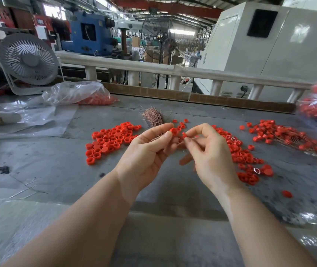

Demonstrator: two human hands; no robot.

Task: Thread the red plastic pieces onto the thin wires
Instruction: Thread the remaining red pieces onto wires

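Left hand (150, 149) pinching a round red plastic cap (173, 131), right hand (209, 151) pinching a smaller red piece (184, 135), coppery thin-wire bundle (153, 117) at 12 o'clock

Head view, forward-down (near) over table (57, 170)

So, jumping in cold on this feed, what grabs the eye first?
The two bare hands at centre: the left hand pinches a round red plastic cap, the right hand pinches a smaller red piece. Loose red caps lie in a pile left of them, and behind sits a bundle of thin coppery wires on the grey table.
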